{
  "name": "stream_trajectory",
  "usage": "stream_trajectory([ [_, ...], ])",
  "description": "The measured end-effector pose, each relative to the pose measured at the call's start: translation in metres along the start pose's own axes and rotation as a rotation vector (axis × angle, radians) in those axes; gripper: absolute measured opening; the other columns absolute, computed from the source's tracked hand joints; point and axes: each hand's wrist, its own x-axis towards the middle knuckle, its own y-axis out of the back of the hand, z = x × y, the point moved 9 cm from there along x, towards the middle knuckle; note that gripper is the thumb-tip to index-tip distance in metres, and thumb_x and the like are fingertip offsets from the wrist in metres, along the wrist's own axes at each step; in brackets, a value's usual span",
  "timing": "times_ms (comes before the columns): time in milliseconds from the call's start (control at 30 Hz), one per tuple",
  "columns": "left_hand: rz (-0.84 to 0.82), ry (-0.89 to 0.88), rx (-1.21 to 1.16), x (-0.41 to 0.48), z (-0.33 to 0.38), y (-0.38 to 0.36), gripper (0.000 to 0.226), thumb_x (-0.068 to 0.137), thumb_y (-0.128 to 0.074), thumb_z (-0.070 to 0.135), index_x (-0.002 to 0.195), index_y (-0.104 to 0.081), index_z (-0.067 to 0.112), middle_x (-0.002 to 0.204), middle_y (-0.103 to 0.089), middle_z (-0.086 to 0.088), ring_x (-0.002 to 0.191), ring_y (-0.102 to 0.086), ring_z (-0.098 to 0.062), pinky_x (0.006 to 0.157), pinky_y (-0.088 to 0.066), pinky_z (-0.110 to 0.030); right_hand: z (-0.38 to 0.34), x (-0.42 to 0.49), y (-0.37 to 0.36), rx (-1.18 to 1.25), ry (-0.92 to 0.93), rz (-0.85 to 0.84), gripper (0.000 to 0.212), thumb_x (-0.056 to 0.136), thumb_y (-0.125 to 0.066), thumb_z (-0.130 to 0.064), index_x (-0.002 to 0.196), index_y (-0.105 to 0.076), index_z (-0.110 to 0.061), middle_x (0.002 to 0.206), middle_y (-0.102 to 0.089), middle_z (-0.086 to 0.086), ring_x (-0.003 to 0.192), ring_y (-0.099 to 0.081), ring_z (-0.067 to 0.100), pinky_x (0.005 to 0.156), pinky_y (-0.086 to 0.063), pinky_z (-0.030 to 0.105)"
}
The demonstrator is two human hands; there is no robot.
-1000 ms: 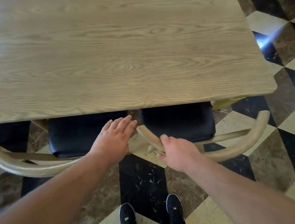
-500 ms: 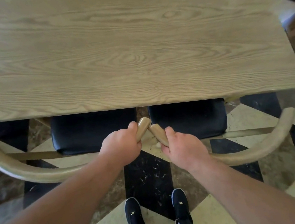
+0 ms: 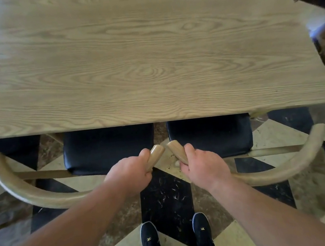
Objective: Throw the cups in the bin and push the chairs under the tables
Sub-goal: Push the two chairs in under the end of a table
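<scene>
At lower centre, the left hand [image 3: 130, 176] and right hand [image 3: 204, 168] each grip a chair [image 3: 108, 149] arm and should push evenly under the table [image 3: 149, 53]

Narrow gap between armrest tips [image 3: 156, 150]

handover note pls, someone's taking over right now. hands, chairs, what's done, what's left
Left hand: closed on the inner arm tip of the left chair.
Right hand: closed on the inner arm tip of the right chair.
Both black seats sit partly under the table edge; backrests are outside it.
No cups or bin in view, so that part cannot be judged.
Left: probably push both chairs further in, then check other tables.
</scene>
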Motion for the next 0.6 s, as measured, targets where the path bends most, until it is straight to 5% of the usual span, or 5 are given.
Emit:
stream_trajectory([
  [433,0.003,-0.010,-0.018,0.0032,0.0066,-0.0005,0.027,0.096,-0.058,0.034,0.109,-0.034,0.030,0.078,-0.062,0.005,0.066,-0.061,-0.016,0.051,-0.045,-0.034,0.0029,-0.0004,-0.0022,-0.004,-0.014,-0.022,0.035,0.105,-0.050,-0.052,0.120,-0.041,-0.022,0.076,-0.054,-0.007,0.062,-0.059,0.022,0.054,-0.040,0.039],
  [600,-0.030,-0.011,0.054,0.0004,0.0103,0.0059,0.039,0.100,-0.059,0.052,0.122,-0.039,0.028,0.088,-0.064,0.006,0.074,-0.065,-0.017,0.060,-0.053,-0.037,0.0015,-0.0031,0.0046,-0.012,-0.030,-0.083,0.041,0.106,-0.052,-0.056,0.126,-0.040,-0.021,0.087,-0.060,-0.004,0.073,-0.063,0.023,0.065,-0.055,0.044],
])
